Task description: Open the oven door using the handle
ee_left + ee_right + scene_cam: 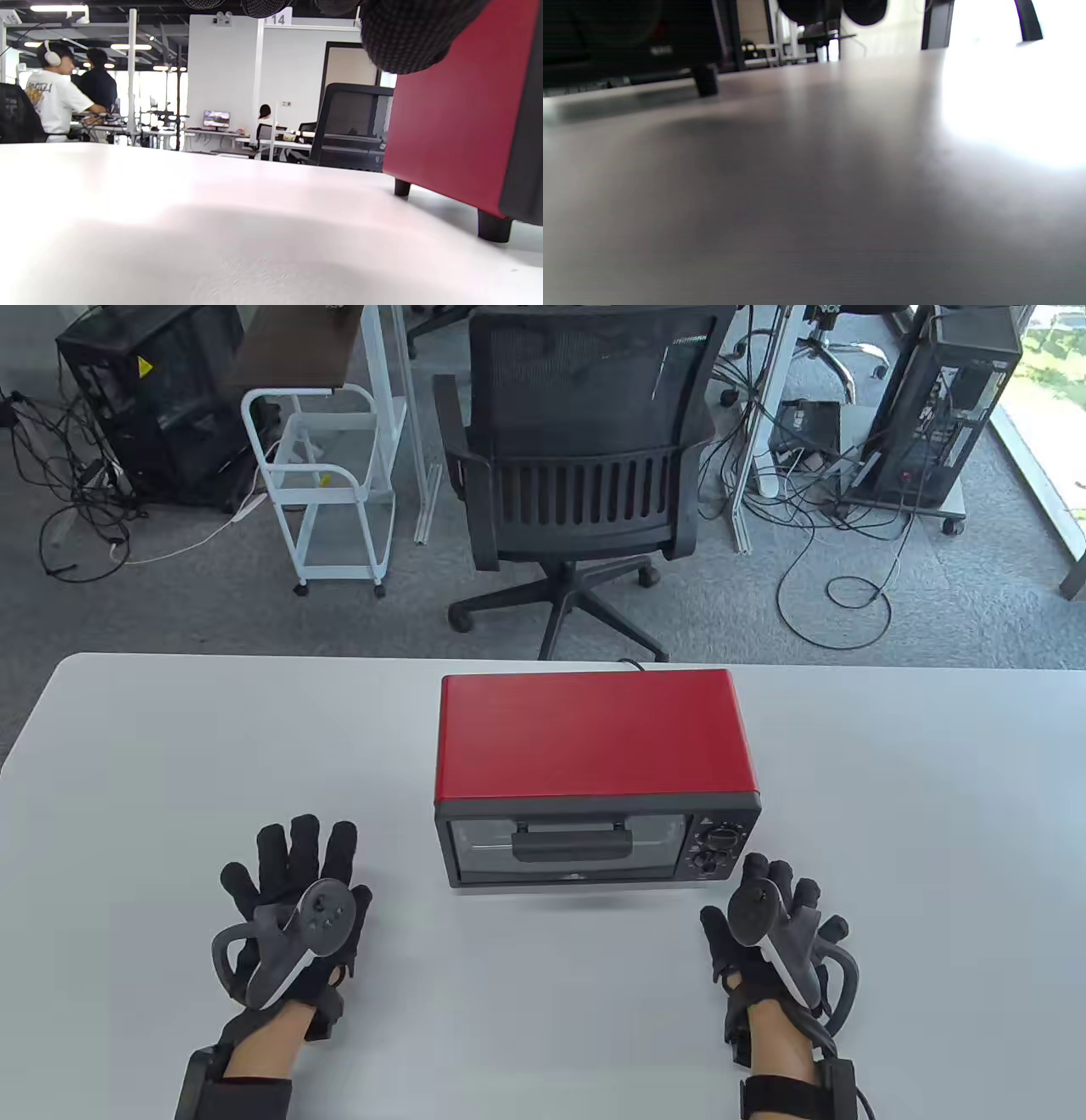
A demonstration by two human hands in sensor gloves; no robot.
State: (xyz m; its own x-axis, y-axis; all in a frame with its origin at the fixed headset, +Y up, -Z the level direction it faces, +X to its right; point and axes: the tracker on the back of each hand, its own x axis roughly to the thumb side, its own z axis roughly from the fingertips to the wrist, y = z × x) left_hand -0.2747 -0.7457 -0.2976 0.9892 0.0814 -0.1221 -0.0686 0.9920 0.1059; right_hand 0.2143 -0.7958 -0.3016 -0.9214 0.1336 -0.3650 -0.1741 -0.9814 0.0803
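A small red oven (594, 734) stands mid-table, its dark glass door (567, 845) facing me and closed. The dark bar handle (573, 841) runs across the door's upper middle. Two knobs (715, 849) sit at the door's right. My left hand (293, 861) lies flat on the table left of the oven, fingers spread, holding nothing. My right hand (776, 891) rests on the table just below the oven's right front corner, fingers open and empty. The left wrist view shows the oven's red side (449, 127) and feet. The right wrist view shows its dark underside (628, 38).
The white table (543, 1010) runs wide on both sides of the oven. A black office chair (585, 466) stands beyond the far edge. A white cart (327, 487) and cables lie on the floor behind.
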